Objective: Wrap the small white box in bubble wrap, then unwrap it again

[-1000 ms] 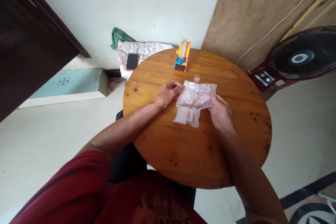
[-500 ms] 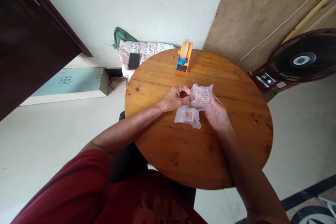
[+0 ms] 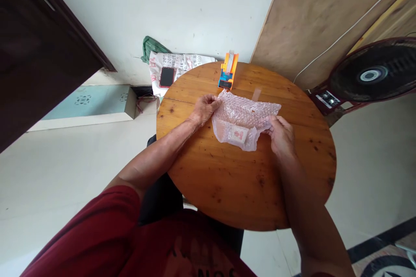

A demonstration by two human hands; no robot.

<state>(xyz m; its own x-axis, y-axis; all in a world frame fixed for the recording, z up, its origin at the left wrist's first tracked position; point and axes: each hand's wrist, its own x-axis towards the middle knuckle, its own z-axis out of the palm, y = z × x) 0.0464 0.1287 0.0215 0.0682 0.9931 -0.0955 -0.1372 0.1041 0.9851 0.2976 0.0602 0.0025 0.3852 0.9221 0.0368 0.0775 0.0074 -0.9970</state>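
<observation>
A clear sheet of bubble wrap [image 3: 243, 110] is spread out over the round wooden table. My left hand [image 3: 206, 108] pinches its left upper corner between thumb and fingers. The right edge of the sheet is gripped by my right hand [image 3: 281, 134]. Near the front edge of the wrap lies a small flat whitish item [image 3: 238, 134] with a red print, seen through or on the plastic. A short piece of clear tape [image 3: 256, 94] shows just behind the sheet.
An orange and blue tape dispenser [image 3: 229, 71] stands at the back of the wooden table [image 3: 227, 186]. Behind the table's left edge, a phone [image 3: 167, 77] rests on a printed white sack [image 3: 156, 60]. A large fan [image 3: 370, 75] is at the right.
The bubble wrap, bunched up before, is now opened out wide. My left hand has moved left and my right hand right, each holding an edge. The piece of tape behind the wrap has come into view.
</observation>
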